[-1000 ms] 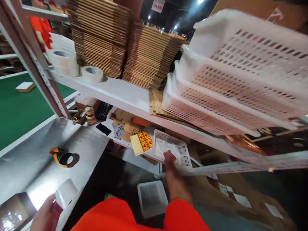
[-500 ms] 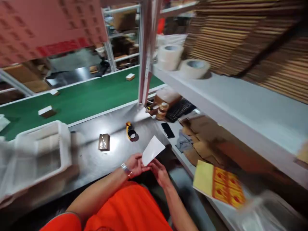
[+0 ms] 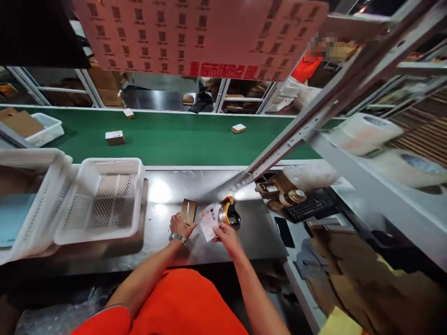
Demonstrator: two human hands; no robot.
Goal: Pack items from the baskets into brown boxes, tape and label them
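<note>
Head view: midway between the near and far edges of the silver metal counter (image 3: 258, 237) lies a small brown cardboard box (image 3: 188, 211). The left hand (image 3: 180, 227) is at its near end, thumb and fingers apart; whether they grip, I cannot tell. The right hand (image 3: 226, 236) pinches a white printed paper label (image 3: 208, 222), just left of a yellow-and-black tape dispenser (image 3: 228, 204) toward the counter's right edge.

Box (image 3: 189, 210) on table (image 3: 260, 237), basket (image 3: 104, 233) left, tape dispenser (image 3: 228, 208) right

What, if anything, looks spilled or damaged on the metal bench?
Nothing clearly stands out: the brown box lies at the left hand, and the right hand holds a printed label near the tape dispenser.
</note>
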